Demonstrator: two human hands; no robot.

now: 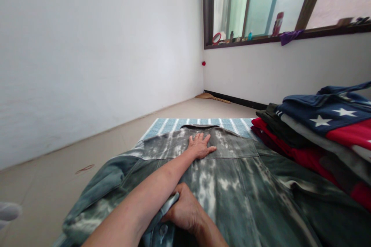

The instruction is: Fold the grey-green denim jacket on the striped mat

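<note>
Jacket (220, 185), head view: spread back-up on striped cloth (169, 124), beside stack of folded clothes (314, 135). Probably thick yet soft denim, fairly heavy, neither slippery nor fragile; shoulder seams or hem look best to grasp. Collar (199, 126) points away from person, long axis running hem to collar. Left hand (199, 146) flat, fingers splayed, on upper back; right hand (184, 208) clamped on jacket's buttoned edge (163, 230).

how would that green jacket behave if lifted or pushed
The jacket would probably sag when lifted, since its cloth bends at the right hand. Pushed, it may wrinkle rather than roll, lying spread beneath the left hand.
</note>
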